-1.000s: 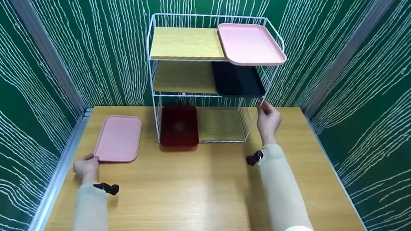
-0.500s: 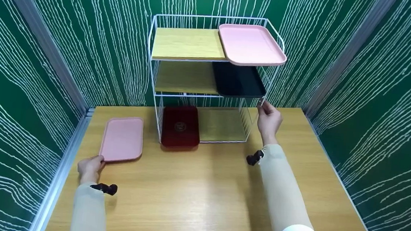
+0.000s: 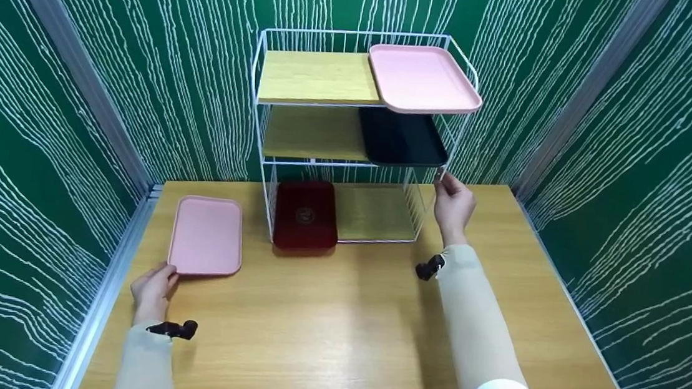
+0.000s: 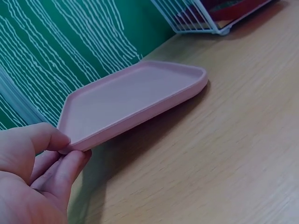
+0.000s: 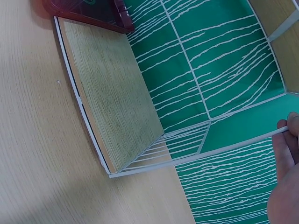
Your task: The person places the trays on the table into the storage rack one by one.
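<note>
My left hand [image 3: 153, 290] pinches the near left corner of a pink tray [image 3: 207, 239] at the left of the table. In the left wrist view the tray [image 4: 126, 100] tilts, its gripped corner raised over the table with a shadow below, thumb on the rim and fingers underneath. My right hand [image 3: 454, 207] grips the front right post [image 5: 224, 148] of a white wire rack with wooden shelves [image 3: 315, 79], just below the middle shelf. Another pink tray [image 3: 425, 79] lies on the top shelf's right side, overhanging the front. A black tray [image 3: 401, 138] sits right on the middle shelf.
A dark red tray [image 3: 305, 216] with a round emblem lies on the bottom shelf's left side, jutting past the front. The rack stands at the back of the wooden table [image 3: 320, 343]. Green walls with white streaks [image 3: 656, 153] enclose the back and both sides.
My left hand has shifted the pink tray slightly to the right, keeping its corner pinched. My right hand stays on the rack post. The trays on the rack keep their places.
</note>
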A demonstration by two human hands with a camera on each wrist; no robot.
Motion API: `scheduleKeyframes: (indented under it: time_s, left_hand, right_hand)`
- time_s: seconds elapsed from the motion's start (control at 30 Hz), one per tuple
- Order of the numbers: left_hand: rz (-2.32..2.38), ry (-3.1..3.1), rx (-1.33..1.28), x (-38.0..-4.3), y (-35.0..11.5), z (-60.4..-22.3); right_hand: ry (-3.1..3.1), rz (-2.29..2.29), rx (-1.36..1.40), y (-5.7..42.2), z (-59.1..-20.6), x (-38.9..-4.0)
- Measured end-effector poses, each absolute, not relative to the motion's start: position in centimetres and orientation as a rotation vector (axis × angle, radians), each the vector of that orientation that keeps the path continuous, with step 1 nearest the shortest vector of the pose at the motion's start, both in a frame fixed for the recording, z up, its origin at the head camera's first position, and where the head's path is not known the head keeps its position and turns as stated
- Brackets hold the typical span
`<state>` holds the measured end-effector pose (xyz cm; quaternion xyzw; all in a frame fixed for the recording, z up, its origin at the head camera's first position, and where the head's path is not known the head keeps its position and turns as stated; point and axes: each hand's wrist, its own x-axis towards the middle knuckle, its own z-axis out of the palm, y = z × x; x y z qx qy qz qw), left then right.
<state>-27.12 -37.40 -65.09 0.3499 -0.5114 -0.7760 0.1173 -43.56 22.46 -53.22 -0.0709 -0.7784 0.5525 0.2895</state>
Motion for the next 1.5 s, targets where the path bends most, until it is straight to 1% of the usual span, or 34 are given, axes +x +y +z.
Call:
scheduleKeyframes:
  time_s: [0.2,0.47,0.93,1.27,1.5]
  left_hand:
    - [-2.291,-1.447,0.979,-26.7,-37.5,-65.8]
    - [-2.325,-1.371,0.908,-26.2,-37.4,-66.1]
    - [-2.514,-1.235,0.929,-23.2,-37.7,-67.2]
    - [-2.716,-1.149,0.834,-21.8,-37.6,-67.8]
    - [-2.729,-1.211,0.786,-21.2,-37.4,-68.0]
  right_hand:
    - [-2.079,1.503,-0.190,22.5,-53.3,-43.4]
    - [-2.086,1.432,-0.186,22.5,-53.3,-43.5]
    - [-2.084,1.448,-0.187,22.5,-53.2,-43.6]
    - [-2.099,1.488,-0.170,22.7,-53.2,-43.4]
    - [-2.066,1.480,-0.107,22.7,-53.4,-43.6]
